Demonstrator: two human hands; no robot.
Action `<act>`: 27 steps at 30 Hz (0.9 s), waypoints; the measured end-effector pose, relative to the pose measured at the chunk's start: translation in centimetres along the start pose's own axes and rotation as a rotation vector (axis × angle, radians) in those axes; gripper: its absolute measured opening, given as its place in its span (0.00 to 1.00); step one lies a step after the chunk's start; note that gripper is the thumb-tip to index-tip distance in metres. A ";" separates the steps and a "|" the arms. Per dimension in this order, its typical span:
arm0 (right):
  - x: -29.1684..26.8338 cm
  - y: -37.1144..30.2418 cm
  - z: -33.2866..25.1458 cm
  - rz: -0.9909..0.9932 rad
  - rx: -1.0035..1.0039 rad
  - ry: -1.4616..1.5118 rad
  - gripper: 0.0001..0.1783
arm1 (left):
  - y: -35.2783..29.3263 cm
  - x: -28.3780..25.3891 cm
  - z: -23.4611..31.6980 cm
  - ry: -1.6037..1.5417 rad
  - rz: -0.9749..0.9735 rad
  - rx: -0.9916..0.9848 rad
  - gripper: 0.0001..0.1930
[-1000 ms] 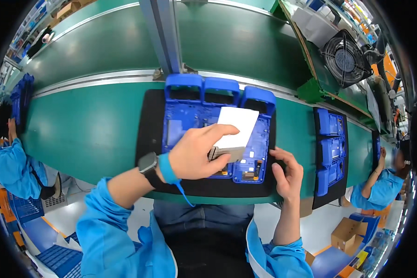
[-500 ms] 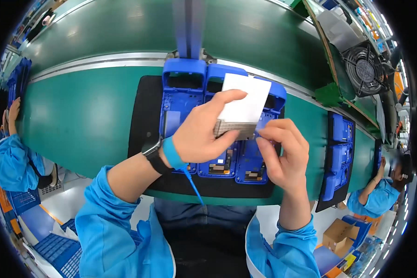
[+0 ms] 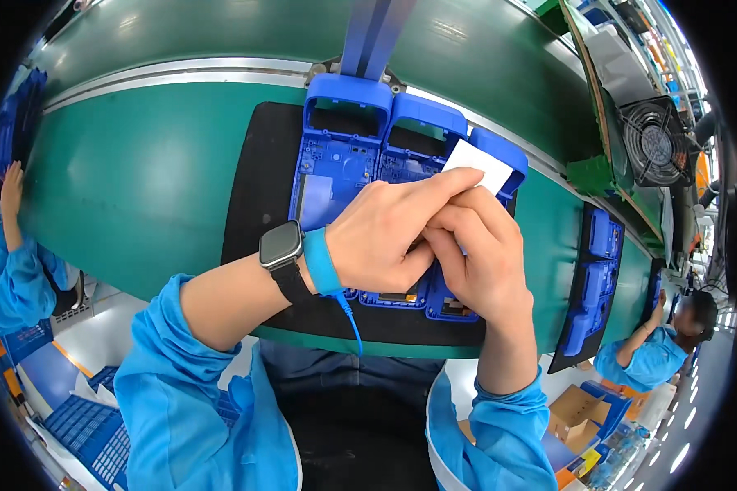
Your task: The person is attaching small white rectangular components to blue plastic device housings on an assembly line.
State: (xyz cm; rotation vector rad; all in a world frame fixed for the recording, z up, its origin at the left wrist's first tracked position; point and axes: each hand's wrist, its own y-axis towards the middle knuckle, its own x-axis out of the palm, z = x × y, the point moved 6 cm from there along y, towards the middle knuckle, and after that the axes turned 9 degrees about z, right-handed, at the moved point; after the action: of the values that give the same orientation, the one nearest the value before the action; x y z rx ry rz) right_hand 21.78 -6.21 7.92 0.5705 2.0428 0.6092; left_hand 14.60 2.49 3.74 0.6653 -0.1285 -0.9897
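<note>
A white sheet (image 3: pixel 478 166) sticks out past the fingers of my left hand (image 3: pixel 389 233), which is closed on it. Half a second ago its lower edge showed greyish-brown strips; my hands now cover that part. My right hand (image 3: pixel 485 255) meets the left, fingers bent in a pinch at the sheet's lower part; whether anything is between them is hidden. Beneath lie three blue plastic housings side by side: the left housing (image 3: pixel 336 164) shows most, while the middle housing (image 3: pixel 427 114) and right housing (image 3: pixel 499 146) are largely covered. A black mat (image 3: pixel 258 180) is under them.
A blue cord (image 3: pixel 350 319) hangs from my left wristband. Behind the housings rise a metal rail (image 3: pixel 196 72) and a post (image 3: pixel 374 37). At right are another mat with blue housings (image 3: pixel 602 270), a fan (image 3: pixel 655 141) and a co-worker (image 3: pixel 651 340); another person's hand (image 3: pixel 11 190) is at far left.
My right hand has moved up and left to meet my left hand. The sheet has tilted and is now mostly covered. The whole view has shifted slightly.
</note>
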 end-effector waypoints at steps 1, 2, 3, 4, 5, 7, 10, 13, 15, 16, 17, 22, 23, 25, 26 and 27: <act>0.1 0.0 0.0 -0.005 0.000 0.002 0.11 | -0.1 0.0 -0.1 -0.001 0.004 -0.004 0.41; 0.3 0.0 -0.1 -0.022 0.017 -0.025 0.10 | 0.0 0.0 0.0 0.007 0.002 0.001 0.42; 0.4 0.0 -0.2 -0.037 0.034 -0.051 0.09 | 0.0 0.0 0.1 0.016 -0.001 0.007 0.42; 0.4 -0.1 -0.5 -0.038 0.034 -0.052 0.09 | -0.1 0.0 0.2 0.014 0.000 0.007 0.42; 0.4 -0.2 -0.9 -0.062 0.040 -0.120 0.09 | -0.2 0.0 0.3 0.026 -0.006 -0.004 0.42; 0.7 -0.5 -1.1 -0.091 0.050 -0.189 0.10 | -0.2 0.2 0.4 0.033 -0.009 -0.018 0.42; 0.5 -0.9 -0.7 -0.075 0.166 -0.118 0.08 | -0.4 0.3 0.5 0.107 0.014 0.007 0.43; -0.3 -1.3 -0.5 -0.058 0.347 0.128 0.04 | -0.7 0.2 1.2 0.149 0.070 0.066 0.43; -1.1 -1.8 -0.4 -0.112 0.334 0.184 0.07 | -0.5 -0.3 1.0 0.179 0.081 -0.009 0.42; -1.3 -1.9 -0.2 -0.116 0.337 0.180 0.07 | -0.4 -0.2 0.8 0.174 0.083 -0.011 0.42; -1.6 -1.9 0.0 -0.071 0.332 0.151 0.07 | -0.3 -0.2 0.6 0.160 0.103 0.011 0.41; -4.7 -2.8 2.1 -0.051 0.414 0.032 0.04 | 0.0 -1.9 1.1 0.157 0.259 0.052 0.38; -4.9 -3.4 2.6 -0.113 0.436 0.024 0.04 | -0.1 -2.2 0.5 0.112 0.283 0.002 0.38; -5.0 -4.5 3.2 -0.202 0.453 -0.003 0.05 | -0.1 -2.5 -0.3 0.042 0.341 -0.055 0.37; -4.7 -5.1 3.4 -0.277 0.467 -0.027 0.05 | -0.1 -2.6 -0.7 0.005 0.375 -0.089 0.37; -4.5 -5.3 3.3 -0.344 0.467 -0.045 0.07 | 0.0 -2.6 -1.1 -0.001 0.384 -0.102 0.37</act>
State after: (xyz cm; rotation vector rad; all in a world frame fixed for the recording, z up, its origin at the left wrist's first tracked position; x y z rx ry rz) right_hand 26.02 -12.37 5.94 0.4724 2.1808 -0.0891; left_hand 13.57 5.04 3.34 0.5217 -0.1969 -0.6230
